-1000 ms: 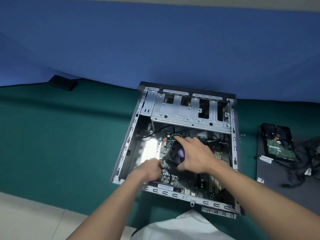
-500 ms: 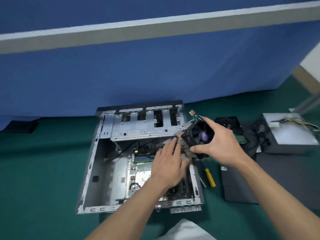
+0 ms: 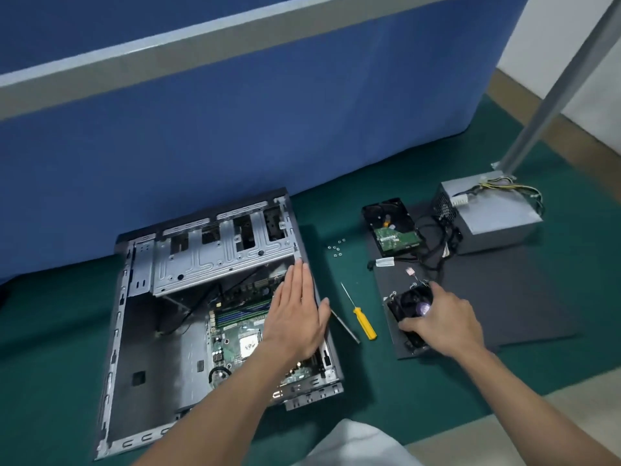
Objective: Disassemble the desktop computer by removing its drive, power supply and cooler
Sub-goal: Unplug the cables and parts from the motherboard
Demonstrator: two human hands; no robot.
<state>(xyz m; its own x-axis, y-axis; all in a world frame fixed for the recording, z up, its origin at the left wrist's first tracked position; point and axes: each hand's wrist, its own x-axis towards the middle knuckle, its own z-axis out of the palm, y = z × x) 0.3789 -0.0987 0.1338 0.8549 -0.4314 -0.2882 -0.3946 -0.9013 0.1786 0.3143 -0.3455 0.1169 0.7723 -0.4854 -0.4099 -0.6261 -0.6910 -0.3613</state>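
Observation:
The open computer case (image 3: 141, 331) lies on its side on the green mat, its motherboard (image 3: 235, 341) and bare processor exposed. My left hand (image 3: 295, 317) hovers flat with straight fingers over the case's right edge. To the right, my right hand (image 3: 443, 321) grips the black cooler (image 3: 408, 309) with its purple-centred fan, which sits on the dark side panel (image 3: 524, 297). The hard drive (image 3: 391, 227) lies board-up at the panel's far end. The grey power supply (image 3: 490, 210) stands beyond it with its cables trailing.
A yellow-handled screwdriver (image 3: 361, 317) and a second thin tool (image 3: 346, 326) lie on the mat between case and panel. Several small screws (image 3: 336, 247) sit further back. A blue partition (image 3: 235, 129) runs behind, and a metal post (image 3: 551, 95) rises at the right.
My right hand carried the cooler out of the case, rightwards and down onto the dark panel. My left hand let go of it and now hovers flat over the case's edge.

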